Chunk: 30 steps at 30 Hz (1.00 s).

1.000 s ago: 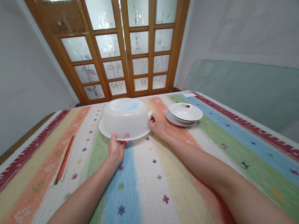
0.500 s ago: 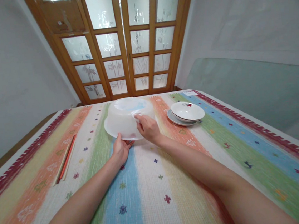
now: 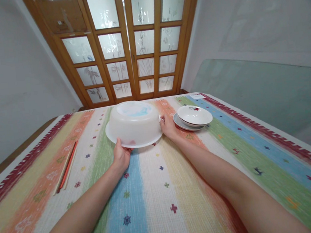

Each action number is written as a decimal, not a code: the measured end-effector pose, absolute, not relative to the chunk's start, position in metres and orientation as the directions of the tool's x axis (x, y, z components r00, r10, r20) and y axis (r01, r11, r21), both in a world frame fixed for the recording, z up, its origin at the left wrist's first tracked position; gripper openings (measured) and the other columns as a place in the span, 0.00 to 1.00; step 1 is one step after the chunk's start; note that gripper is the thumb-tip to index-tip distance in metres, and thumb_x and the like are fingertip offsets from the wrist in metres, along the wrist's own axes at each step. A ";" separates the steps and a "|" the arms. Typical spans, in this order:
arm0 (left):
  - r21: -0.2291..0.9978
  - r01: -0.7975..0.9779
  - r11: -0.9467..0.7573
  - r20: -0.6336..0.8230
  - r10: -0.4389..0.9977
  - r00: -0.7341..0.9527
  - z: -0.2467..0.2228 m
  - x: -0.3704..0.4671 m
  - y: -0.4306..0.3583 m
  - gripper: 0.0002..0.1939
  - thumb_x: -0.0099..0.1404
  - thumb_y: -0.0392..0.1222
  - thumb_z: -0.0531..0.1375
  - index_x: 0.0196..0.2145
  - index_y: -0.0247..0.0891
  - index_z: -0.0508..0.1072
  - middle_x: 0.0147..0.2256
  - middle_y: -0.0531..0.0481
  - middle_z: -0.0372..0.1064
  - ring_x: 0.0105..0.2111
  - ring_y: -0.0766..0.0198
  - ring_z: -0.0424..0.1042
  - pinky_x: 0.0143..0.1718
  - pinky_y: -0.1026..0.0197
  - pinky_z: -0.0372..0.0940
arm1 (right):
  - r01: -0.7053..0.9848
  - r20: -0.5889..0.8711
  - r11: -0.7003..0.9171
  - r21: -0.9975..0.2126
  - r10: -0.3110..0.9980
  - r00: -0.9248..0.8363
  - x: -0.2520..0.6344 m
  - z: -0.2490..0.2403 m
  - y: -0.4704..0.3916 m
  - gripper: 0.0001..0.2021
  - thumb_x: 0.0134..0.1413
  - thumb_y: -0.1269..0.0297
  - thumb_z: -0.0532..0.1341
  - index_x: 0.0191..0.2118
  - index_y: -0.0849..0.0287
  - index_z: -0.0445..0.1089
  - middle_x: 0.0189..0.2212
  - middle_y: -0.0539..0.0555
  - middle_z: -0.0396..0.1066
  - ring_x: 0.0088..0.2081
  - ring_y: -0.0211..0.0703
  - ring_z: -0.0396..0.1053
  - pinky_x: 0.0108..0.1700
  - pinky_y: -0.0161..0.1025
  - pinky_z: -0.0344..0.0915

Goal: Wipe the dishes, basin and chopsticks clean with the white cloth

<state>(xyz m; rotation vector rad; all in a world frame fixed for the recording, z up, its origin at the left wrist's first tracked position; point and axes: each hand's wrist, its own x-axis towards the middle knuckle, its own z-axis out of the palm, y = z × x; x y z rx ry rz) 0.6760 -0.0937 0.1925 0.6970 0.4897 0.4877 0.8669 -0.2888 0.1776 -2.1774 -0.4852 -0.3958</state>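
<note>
A white, slightly see-through plastic basin [image 3: 135,132] is upside down, with a bluish patch on its upturned base. My left hand [image 3: 122,155] grips its near-left rim, thumb outside and fingers reaching beneath the edge. Against the basin's right side, my right hand [image 3: 169,126] is closed, fingers curled around a small white wad that looks like tissue or thin cloth. Most of that wad is hidden by the fingers.
To the right stand a white bowl [image 3: 194,115] and a plate [image 3: 183,125] beneath it. Several chopsticks [image 3: 66,168], some red and some pale, lie at left. A striped tablecloth [image 3: 158,213] covers the table. Wooden glazed doors [image 3: 133,66] stand beyond.
My right hand has slid from the basin's near side round to its right side. The basin and my left hand have shifted slightly left.
</note>
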 end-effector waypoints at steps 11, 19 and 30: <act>0.701 -0.263 0.663 -0.232 0.560 0.795 0.189 0.672 -0.091 0.18 0.78 0.48 0.49 0.53 0.39 0.73 0.41 0.46 0.77 0.33 0.62 0.77 0.26 0.65 0.70 | 0.535 0.477 -0.646 -0.544 0.287 0.831 0.806 0.191 -0.265 0.11 0.68 0.62 0.52 0.50 0.55 0.66 0.35 0.53 0.74 0.34 0.46 0.69 0.35 0.38 0.54; 0.687 -0.251 0.682 -0.228 0.530 0.817 0.190 0.674 -0.092 0.19 0.79 0.47 0.48 0.50 0.35 0.75 0.42 0.44 0.77 0.32 0.62 0.75 0.28 0.62 0.70 | 0.904 0.583 -0.385 -0.187 0.697 0.417 0.753 0.192 -0.237 0.10 0.68 0.68 0.55 0.50 0.56 0.69 0.39 0.54 0.76 0.40 0.43 0.71 0.41 0.37 0.58; 0.703 -0.198 0.683 -0.271 0.514 0.814 0.191 0.677 -0.080 0.18 0.78 0.47 0.49 0.51 0.36 0.73 0.36 0.46 0.77 0.27 0.63 0.74 0.24 0.64 0.67 | 0.896 0.640 -0.428 -0.120 0.656 0.400 0.772 0.193 -0.250 0.07 0.60 0.72 0.57 0.42 0.59 0.70 0.37 0.57 0.73 0.42 0.49 0.67 0.47 0.42 0.58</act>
